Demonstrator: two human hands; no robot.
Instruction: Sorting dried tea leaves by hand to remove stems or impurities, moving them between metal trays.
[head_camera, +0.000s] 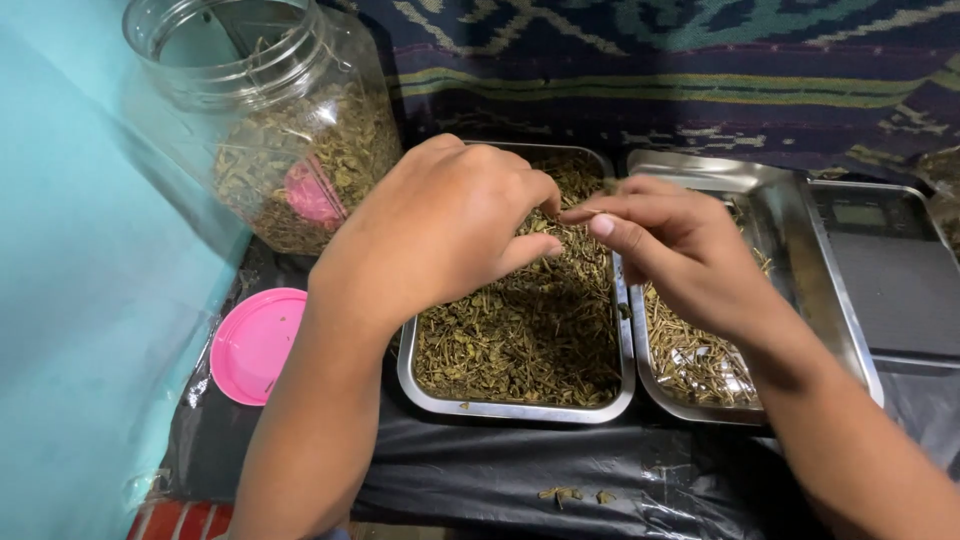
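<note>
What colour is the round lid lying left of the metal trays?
Pink, seen in the head view: the round plastic lid on the black sheet.

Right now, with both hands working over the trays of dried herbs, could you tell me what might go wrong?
The hands meet above the seam between the left tray and the right tray, so pinched bits could drop into the wrong tray. Some crumbs already lie on the black sheet, so more may spill. The open jar leans close by the left forearm and might be knocked.
</note>
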